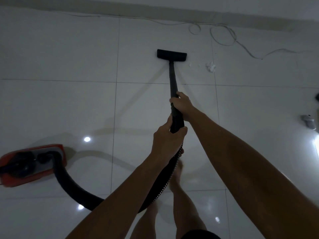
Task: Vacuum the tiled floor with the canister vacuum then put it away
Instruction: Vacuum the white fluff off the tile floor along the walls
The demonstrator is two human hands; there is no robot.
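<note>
Right hand [181, 105] — left hand [168, 140], gripping wand [172, 78]

Both forearms are bare from the wrist to the lower edge of the picture, with no sleeve, watch, band or ring visible on either. The left hand [168, 142] and the right hand [183, 105] wear no gloves, and their fingers [174, 100] are uncovered. Below the arms, both lower legs are bare as well, and the one foot that shows clearly [177, 176] has neither shoe nor sock. At the bottom edge, between the arms, a small patch of dark, nearly black garment [201, 235] shows; the dim light hides its cut and fabric.
</note>
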